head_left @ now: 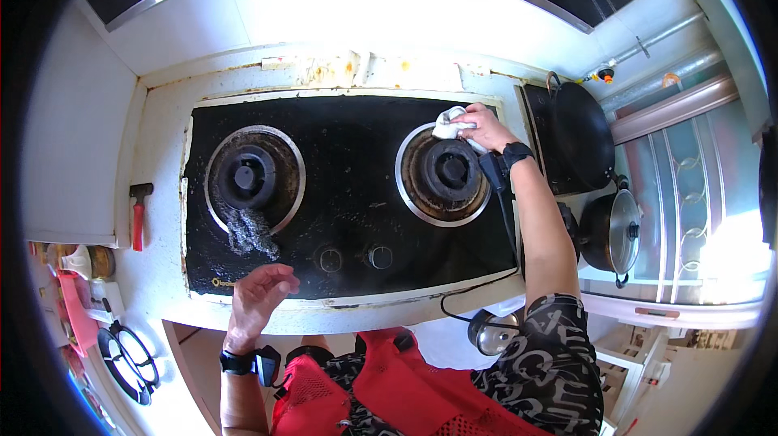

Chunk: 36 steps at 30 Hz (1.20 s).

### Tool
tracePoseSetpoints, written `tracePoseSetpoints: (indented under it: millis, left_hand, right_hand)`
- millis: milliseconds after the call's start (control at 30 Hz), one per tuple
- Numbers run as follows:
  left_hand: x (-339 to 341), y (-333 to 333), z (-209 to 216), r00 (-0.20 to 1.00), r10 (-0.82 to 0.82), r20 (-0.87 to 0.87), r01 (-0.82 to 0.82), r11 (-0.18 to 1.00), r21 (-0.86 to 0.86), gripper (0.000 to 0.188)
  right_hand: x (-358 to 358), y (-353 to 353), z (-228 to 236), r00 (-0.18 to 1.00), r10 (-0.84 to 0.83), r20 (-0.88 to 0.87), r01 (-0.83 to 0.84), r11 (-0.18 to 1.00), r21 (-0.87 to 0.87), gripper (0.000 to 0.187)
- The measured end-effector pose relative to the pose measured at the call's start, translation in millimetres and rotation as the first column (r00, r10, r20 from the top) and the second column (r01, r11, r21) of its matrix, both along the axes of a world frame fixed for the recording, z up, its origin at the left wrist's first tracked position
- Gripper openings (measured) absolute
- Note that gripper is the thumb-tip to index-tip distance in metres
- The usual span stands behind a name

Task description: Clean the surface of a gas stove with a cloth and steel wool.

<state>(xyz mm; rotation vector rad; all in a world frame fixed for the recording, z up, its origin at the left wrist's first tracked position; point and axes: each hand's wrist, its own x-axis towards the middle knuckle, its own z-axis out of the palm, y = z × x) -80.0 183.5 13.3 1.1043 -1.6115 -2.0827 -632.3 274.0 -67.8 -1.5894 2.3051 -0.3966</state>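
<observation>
I note cloth [450, 121] at right burner [450, 170]'s far rim, bunched in right hand's [483, 128] grip; likely light, soft, best gripped by its folds. Left hand [261, 298] half-curled, empty, well left of right burner.

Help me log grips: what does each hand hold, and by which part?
The right hand holds the cloth by its bunched right part, under the fingers; the left hand appears empty.
</observation>
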Motion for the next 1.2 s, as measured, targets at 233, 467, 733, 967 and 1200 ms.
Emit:
tracePoseSetpoints:
  millis: [233, 467, 733, 967, 1200]
  left_hand:
    - [-31.1, 5.4, 2.7, 0.997, -0.072, 0.007, 0.071, 0.997, 0.036, 0.021]
    - [-22.7, 5.8, 1.3, 0.992, -0.109, -0.062, 0.109, 0.994, -0.002, 0.024]
    - [-14.1, 7.2, 13.2, 0.97, -0.217, -0.111, 0.217, 0.976, -0.011, 0.022]
    - [17.8, 6.7, 18.6, 0.945, -0.264, -0.193, 0.262, 0.964, -0.035, 0.024]
    - [41.8, 7.2, 37.1, 0.929, -0.308, -0.207, 0.298, 0.951, -0.082, 0.025]
  right_hand:
    - [-5.7, 3.2, 9.1, 0.978, 0.198, -0.071, -0.191, 0.978, 0.085, 0.037]
    - [-1.4, 92.6, -3.4, 0.995, 0.077, -0.07, -0.082, 0.995, -0.058, 0.035]
    - [97.7, 145.4, -3.5, 0.968, -0.185, -0.168, 0.178, 0.982, -0.057, 0.034]
    - [188.4, 136.3, -5.7, 0.964, -0.246, -0.097, 0.23, 0.961, -0.155, 0.032]
    - [241.2, 64.2, -13.9, 0.862, -0.179, 0.474, 0.349, 0.888, -0.3, 0.031]
